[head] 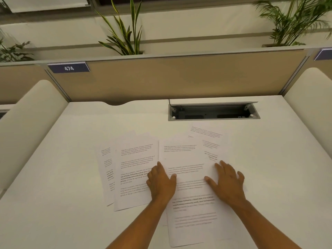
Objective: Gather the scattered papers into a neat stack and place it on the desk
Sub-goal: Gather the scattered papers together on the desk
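I note my left hand (162,182) and right hand (227,182) flat, fingers apart, on papers (190,177) scattered just below the cable tray (213,112); sliding may crease overlapped sheets.

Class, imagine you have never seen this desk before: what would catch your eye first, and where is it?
First, the two bare hands pressed flat on the printed papers at the desk's centre: the left hand where two sheets overlap, the right hand on the middle sheet. The sheets lie fanned and unstacked over the white desk. Behind them is an open cable tray and a partition label reading 474.
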`<state>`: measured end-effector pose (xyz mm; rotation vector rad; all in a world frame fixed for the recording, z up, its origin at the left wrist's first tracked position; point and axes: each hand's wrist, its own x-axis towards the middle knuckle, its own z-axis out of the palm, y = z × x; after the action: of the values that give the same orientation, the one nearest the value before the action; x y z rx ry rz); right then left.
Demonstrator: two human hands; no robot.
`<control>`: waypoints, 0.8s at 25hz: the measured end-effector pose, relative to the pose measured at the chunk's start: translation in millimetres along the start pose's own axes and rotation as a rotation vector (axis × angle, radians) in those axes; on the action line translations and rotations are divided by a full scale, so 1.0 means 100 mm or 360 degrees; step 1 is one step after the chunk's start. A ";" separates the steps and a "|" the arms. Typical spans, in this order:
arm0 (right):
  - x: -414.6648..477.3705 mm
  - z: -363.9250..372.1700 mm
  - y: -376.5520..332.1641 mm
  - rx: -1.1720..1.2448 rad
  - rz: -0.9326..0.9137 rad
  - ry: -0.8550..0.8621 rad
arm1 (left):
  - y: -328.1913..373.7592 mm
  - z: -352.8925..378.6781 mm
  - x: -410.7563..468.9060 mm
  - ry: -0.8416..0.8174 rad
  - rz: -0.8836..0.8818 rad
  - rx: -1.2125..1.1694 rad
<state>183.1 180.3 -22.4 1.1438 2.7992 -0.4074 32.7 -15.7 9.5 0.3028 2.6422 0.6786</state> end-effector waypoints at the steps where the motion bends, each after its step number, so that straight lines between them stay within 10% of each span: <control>1: -0.01 0.00 -0.01 0.0074 0.0012 0.0058 | 0.03 0.00 -0.01 -0.0006 -0.0024 -0.0063; 10: 0.23 -0.30 -0.09 0.0077 0.0546 -0.0084 | 0.10 -0.04 0.13 -0.0080 -0.0021 -0.0167; 20: 0.46 -0.50 -0.11 0.1474 0.0615 -0.0284 | 0.06 -0.06 0.22 -0.0035 0.0009 -0.0315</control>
<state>143.5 218.1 19.1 1.6108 2.1300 -1.7426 11.2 -6.9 10.5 0.2591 2.5289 0.9250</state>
